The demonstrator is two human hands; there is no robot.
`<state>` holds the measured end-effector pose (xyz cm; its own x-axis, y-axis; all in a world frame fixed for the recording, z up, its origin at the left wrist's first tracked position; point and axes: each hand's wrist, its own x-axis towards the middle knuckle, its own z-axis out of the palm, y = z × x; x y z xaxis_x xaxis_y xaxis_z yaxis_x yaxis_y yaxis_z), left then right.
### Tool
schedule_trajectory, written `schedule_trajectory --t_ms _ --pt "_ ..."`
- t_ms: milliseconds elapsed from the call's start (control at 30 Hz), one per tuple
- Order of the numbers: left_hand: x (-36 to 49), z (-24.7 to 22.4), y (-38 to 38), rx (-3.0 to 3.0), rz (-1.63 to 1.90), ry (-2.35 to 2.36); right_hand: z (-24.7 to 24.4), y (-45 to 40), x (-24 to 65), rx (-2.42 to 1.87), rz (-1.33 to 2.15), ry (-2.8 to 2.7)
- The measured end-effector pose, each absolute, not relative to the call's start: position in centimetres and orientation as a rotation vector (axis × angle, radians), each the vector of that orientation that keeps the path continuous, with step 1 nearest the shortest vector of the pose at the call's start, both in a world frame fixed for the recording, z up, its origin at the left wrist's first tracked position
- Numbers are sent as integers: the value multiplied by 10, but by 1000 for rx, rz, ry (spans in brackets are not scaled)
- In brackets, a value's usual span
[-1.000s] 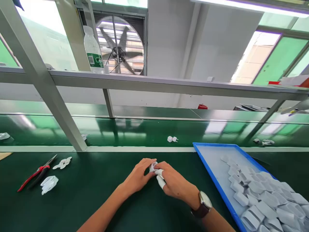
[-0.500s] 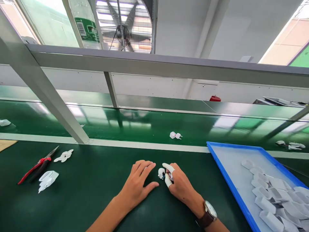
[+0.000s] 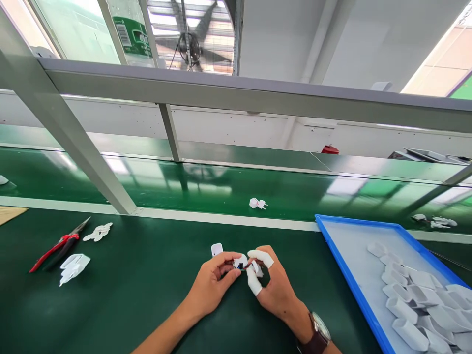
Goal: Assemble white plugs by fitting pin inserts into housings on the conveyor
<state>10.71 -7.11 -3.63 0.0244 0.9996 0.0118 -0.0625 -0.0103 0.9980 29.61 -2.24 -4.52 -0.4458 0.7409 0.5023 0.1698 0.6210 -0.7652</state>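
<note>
My left hand (image 3: 212, 287) and my right hand (image 3: 271, 287) meet over the green mat, pinching a small white plug part (image 3: 241, 262) with dark and red bits inside it. White finger cots cover my right thumb and forefinger. A watch sits on my right wrist. A small white shell piece (image 3: 217, 249) lies on the mat just beyond my left fingers.
A blue tray (image 3: 344, 275) with several white shells stands at the right. Red-handled pliers (image 3: 59, 244) and white plastic pieces (image 3: 74, 265) lie at the left. A white plug (image 3: 257, 203) rests on the conveyor belt (image 3: 206, 189) beyond. A slanted metal frame post (image 3: 70, 132) rises at the left.
My left hand lifted off the mat and joined the right hand on the small plug part. A white shell piece now shows beyond my left fingers.
</note>
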Motion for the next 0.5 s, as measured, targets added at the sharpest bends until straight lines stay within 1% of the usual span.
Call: schedule_trajectory --t_ms 167,333,400,500 --pt "108 -32 -76 1026 1300 1012 -44 -21 295 -594 1071 -1815" --pt "107 -34 -73 1138 1353 1030 -52 -18 296 -564 1008 -1827" --pt "100 -36 -69 1340 1360 1166 -57 -16 297 -616 951 -1807" --pt "82 -42 -61 1629 1323 1599 -56 -10 301 -690 855 -1796"
